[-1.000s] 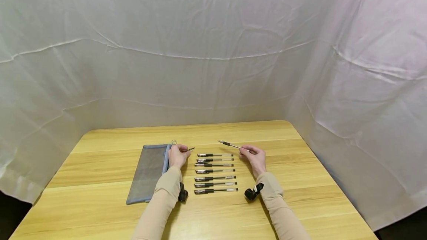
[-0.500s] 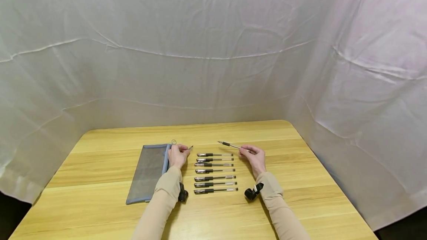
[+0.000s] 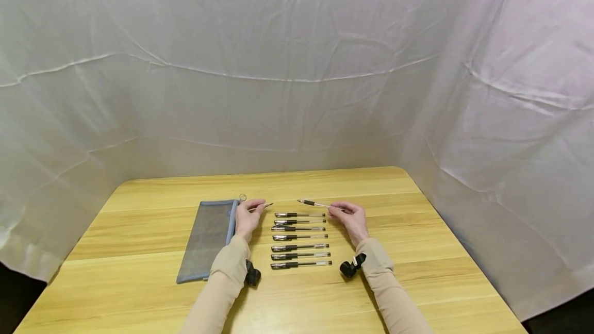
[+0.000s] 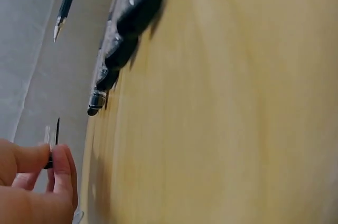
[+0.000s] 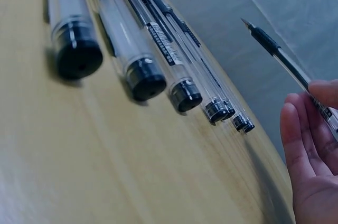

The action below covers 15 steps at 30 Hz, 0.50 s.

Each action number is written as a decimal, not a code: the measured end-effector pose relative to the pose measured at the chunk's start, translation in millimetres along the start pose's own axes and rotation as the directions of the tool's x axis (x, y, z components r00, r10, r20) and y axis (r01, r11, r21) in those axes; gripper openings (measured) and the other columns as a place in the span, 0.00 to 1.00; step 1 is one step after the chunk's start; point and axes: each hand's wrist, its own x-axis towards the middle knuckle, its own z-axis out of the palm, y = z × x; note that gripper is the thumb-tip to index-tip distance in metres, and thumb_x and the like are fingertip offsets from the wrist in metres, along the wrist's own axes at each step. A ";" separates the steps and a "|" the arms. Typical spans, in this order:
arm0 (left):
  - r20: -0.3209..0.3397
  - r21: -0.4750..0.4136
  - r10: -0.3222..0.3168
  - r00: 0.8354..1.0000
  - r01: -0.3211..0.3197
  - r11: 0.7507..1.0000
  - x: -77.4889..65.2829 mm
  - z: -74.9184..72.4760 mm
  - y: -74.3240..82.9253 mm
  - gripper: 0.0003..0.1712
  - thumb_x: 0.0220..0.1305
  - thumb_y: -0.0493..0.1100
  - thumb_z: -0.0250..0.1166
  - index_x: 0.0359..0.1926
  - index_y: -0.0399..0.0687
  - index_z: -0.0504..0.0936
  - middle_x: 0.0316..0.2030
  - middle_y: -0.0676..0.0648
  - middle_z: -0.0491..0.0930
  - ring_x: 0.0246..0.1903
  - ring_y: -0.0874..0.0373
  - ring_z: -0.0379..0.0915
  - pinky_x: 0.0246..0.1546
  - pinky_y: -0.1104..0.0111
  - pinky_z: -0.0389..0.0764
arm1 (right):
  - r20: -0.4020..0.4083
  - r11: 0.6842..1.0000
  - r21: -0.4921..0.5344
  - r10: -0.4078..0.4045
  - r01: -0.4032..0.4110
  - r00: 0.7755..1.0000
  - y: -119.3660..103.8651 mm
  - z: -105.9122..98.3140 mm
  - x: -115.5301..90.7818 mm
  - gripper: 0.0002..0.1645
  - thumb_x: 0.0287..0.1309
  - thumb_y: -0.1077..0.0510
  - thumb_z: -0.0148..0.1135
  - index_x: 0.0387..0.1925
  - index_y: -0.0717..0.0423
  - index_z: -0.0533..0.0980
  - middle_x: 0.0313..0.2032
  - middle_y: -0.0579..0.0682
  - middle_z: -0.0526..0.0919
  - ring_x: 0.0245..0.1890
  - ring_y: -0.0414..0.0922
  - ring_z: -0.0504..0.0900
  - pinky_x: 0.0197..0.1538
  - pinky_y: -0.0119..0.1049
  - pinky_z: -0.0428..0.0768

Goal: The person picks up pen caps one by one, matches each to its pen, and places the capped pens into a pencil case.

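Note:
My left hand [image 3: 246,219] pinches a clear pen cap with a dark clip [image 4: 56,131] between thumb and fingertips, just past the pencil pouch's zipped edge. Across from it, my right hand [image 3: 353,222] holds an uncapped gel pen [image 5: 289,63] by its rear part, clear of the table. The pen's metal tip points left toward the cap, with a gap between them. It has a black rubber grip and a clear barrel. Below both hands, several capped gel pens [image 3: 299,246] lie in a neat column, caps to the left.
A grey mesh pencil pouch [image 3: 206,241] with blue edging lies flat at the left, partly covered by the left hand and forearm. The wooden table [image 3: 403,293] is bounded by pale hanging cloth [image 3: 278,107] at the back and sides.
My right hand has moved a little to the left, bringing the pen tip closer to the cap. The left hand has shifted slightly and the cap has turned. The row of pens stays put.

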 end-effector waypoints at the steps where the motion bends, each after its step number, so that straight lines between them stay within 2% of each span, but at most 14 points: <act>1: 0.015 -0.056 -0.018 1.000 0.018 0.998 0.1 0.4 -1.1 0.14 0.69 0.31 0.62 0.53 0.31 0.83 0.51 0.32 0.82 0.47 0.47 0.80 0.45 0.70 0.82 | 0.008 1.000 -0.001 0.001 -0.001 1.000 -0.4 0.4 -0.4 0.25 0.56 0.70 0.69 0.54 0.78 0.75 0.33 0.50 0.90 0.36 0.44 0.89 0.50 0.39 0.88; 5: 0.084 -0.247 -0.052 0.995 0.071 0.966 1.4 1.9 -6.0 0.19 0.67 0.30 0.64 0.57 0.25 0.78 0.50 0.35 0.84 0.41 0.62 0.79 0.42 0.80 0.81 | 0.044 1.000 -0.012 -0.003 0.003 0.999 0.3 1.5 -0.5 0.25 0.55 0.68 0.71 0.53 0.77 0.76 0.32 0.47 0.90 0.35 0.45 0.90 0.49 0.39 0.88; 7: 0.124 -0.306 -0.055 0.991 0.091 0.948 1.6 2.5 -6.5 0.21 0.65 0.30 0.66 0.58 0.24 0.77 0.46 0.40 0.86 0.38 0.67 0.80 0.43 0.80 0.82 | 0.061 1.000 -0.018 -0.002 0.003 0.998 0.8 2.3 -0.4 0.25 0.54 0.68 0.72 0.53 0.76 0.76 0.32 0.47 0.89 0.35 0.44 0.89 0.48 0.38 0.88; 12: 0.212 -0.417 -0.061 0.975 0.147 0.897 -1.1 4.0 -2.3 0.22 0.63 0.27 0.66 0.57 0.22 0.76 0.34 0.51 0.89 0.35 0.63 0.86 0.46 0.72 0.87 | 0.106 0.999 -0.032 -0.015 0.018 0.994 1.9 4.2 -0.8 0.25 0.55 0.66 0.72 0.52 0.76 0.77 0.33 0.47 0.89 0.35 0.41 0.88 0.48 0.37 0.88; 15: 0.236 -0.465 -0.061 0.970 0.167 0.870 -2.9 4.0 0.3 0.22 0.62 0.25 0.65 0.57 0.20 0.75 0.31 0.51 0.89 0.34 0.60 0.88 0.47 0.68 0.88 | 0.122 0.999 -0.024 -0.022 0.025 0.992 2.4 4.8 -0.9 0.24 0.55 0.66 0.72 0.51 0.76 0.77 0.33 0.48 0.89 0.34 0.41 0.88 0.48 0.36 0.88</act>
